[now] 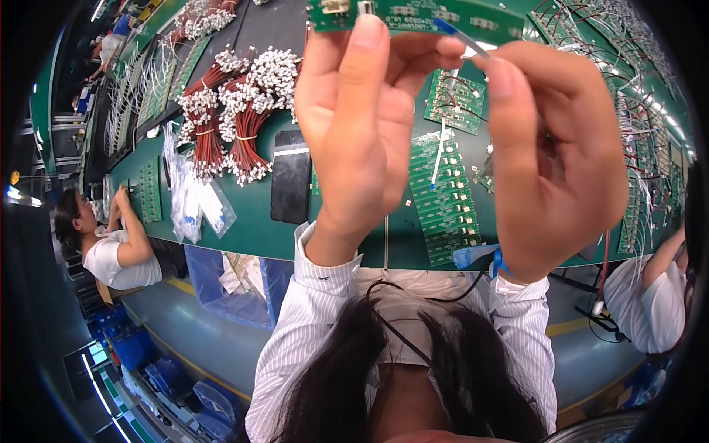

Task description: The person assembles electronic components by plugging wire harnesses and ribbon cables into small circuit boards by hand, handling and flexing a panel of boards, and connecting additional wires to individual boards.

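Observation:
Raised close to the camera, a green circuit board [413, 21] with small white connectors is gripped by my left hand [354, 140], thumb on its face and fingers behind. My right hand [561, 155] pinches a short, flat, whitish ribbon cable [473, 46] between thumb and forefinger. The cable's blue end lies against or just in front of the board; I cannot tell whether it touches. Below, on the green table, lies a panel of several joined green boards [443, 210] with white connectors. Another board [456, 100] with wires and a white ribbon cable [439, 156] lies beyond it.
Bundles of red wires with white connectors [258, 88], a black phone [290, 177] and clear plastic bags [199, 207] lie to the left. A blue wrist strap [499, 260] is on my right wrist. Co-workers sit left [122, 251] and right [650, 303]. A blue bin [214, 292] stands below the table edge.

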Demonstrator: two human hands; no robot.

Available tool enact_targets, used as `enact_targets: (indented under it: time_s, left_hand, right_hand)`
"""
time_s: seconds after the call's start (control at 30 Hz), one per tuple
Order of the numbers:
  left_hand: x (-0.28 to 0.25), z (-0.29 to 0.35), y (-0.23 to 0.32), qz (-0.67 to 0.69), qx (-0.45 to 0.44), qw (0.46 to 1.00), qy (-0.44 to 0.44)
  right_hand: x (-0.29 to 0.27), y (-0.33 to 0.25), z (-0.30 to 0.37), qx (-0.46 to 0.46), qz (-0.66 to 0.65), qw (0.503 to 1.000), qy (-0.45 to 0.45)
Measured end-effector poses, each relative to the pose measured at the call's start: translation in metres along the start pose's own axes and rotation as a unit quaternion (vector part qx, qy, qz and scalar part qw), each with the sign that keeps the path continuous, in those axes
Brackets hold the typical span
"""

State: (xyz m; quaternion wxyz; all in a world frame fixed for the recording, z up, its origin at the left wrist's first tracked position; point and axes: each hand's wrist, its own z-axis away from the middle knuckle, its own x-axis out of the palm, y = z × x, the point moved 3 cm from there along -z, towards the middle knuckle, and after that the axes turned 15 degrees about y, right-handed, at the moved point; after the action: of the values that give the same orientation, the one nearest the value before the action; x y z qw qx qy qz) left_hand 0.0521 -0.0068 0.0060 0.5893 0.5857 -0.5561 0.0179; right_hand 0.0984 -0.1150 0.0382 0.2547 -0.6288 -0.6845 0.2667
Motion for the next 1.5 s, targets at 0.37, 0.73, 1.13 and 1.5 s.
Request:
enact_targets:
  time_s: [0.37, 0.73, 1.13, 1.5]
  left_hand:
    - [-0.007, -0.002, -0.015, 0.003, -0.002, 0.999, 0.033]
    - [0.005, 0.002, -0.016, 0.031, 0.012, 0.999, 0.017]
    - [0.006, 0.003, -0.017, 0.042, 0.008, 0.999, 0.012]
    - [0.005, 0.002, -0.016, 0.044, 0.003, 0.999, 0.015]
  right_hand:
    - [-0.008, -0.003, -0.004, 0.013, 0.067, 0.997, 0.038]
    - [-0.007, -0.003, -0.004, -0.101, 0.131, 0.985, 0.042]
    - [-0.003, 0.001, -0.002, -0.068, 0.101, 0.991, 0.061]
    - [-0.002, 0.001, -0.001, -0.069, 0.102, 0.99, 0.062]
